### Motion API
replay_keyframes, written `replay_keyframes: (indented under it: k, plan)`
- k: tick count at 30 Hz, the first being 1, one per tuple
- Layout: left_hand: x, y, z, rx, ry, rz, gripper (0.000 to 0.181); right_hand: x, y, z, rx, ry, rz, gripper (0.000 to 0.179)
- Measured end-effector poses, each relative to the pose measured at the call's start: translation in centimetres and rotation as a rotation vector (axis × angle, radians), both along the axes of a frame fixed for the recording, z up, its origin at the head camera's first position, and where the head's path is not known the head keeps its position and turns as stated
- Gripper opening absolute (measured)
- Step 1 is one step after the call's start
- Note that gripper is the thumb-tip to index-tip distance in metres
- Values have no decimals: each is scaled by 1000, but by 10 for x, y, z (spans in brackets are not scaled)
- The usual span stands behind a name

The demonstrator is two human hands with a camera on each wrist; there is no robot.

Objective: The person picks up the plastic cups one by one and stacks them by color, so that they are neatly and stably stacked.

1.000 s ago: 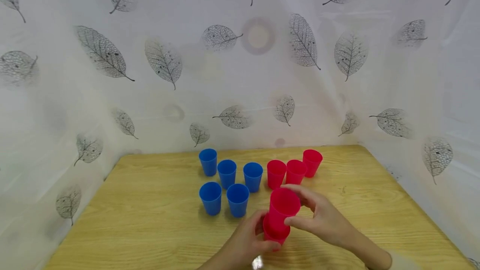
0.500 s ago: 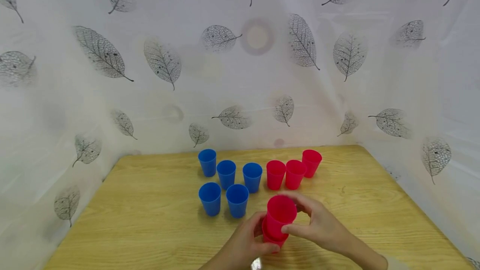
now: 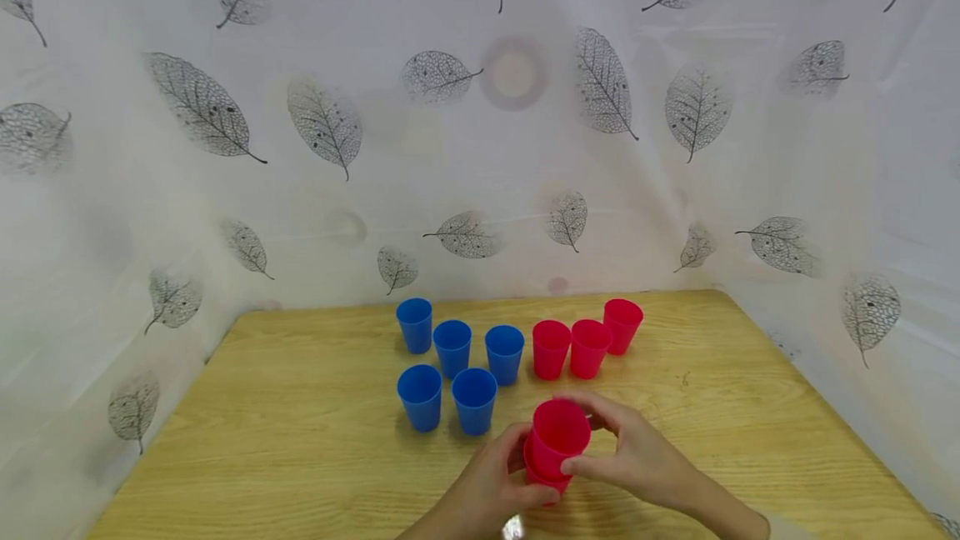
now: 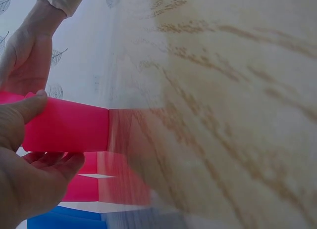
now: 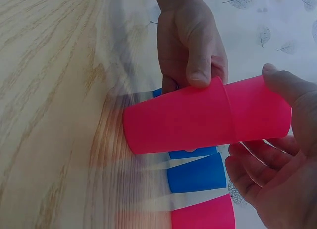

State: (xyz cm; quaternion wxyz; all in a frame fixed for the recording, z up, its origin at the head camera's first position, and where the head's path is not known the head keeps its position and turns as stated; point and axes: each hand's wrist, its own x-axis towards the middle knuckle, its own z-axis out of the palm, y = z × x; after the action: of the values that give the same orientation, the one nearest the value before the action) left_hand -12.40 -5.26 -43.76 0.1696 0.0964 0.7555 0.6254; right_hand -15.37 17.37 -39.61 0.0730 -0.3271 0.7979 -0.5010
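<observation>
Near the table's front, two red plastic cups stand one in the other. The lower red cup (image 5: 176,120) is upright on the wood, and my left hand (image 3: 491,477) grips its side with the thumb in front. The upper red cup (image 3: 560,433) sits partway inside it, so only its top part shows above the lower rim in the right wrist view. My right hand (image 3: 636,450) holds this upper cup from the right, thumb on the near side and fingers behind. In the left wrist view, the lower cup (image 4: 69,125) lies between my left thumb and fingers.
Several blue cups (image 3: 453,348) stand upright left of the middle, in two loose rows. Three more red cups (image 3: 551,350) stand behind my hands to the right. A white curtain with leaf prints (image 3: 360,215) rises behind and beside the wooden table (image 3: 262,423).
My right hand has lowered the upper red cup deeper into the lower one, moving slightly left and toward me. The left hand has kept its grip; the other cups stand as before.
</observation>
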Motion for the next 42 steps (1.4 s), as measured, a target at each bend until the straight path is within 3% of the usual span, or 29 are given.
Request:
replay_keyframes:
  k: [5, 19, 31, 42]
  plan:
    - [-1, 1, -1, 2, -10, 9, 61, -1, 2, -5, 9, 38, 17, 57]
    - [0, 0, 0, 2, -21, 4, 59, -4, 5, -12, -6, 28, 35, 48]
    - [-1, 0, 2, -14, -39, -1, 60, -17, 19, -7, -50, 114, -56, 44]
    - [-1, 3, 1, -38, -48, 19, 59, -43, 41, -15, -84, 168, -252, 38]
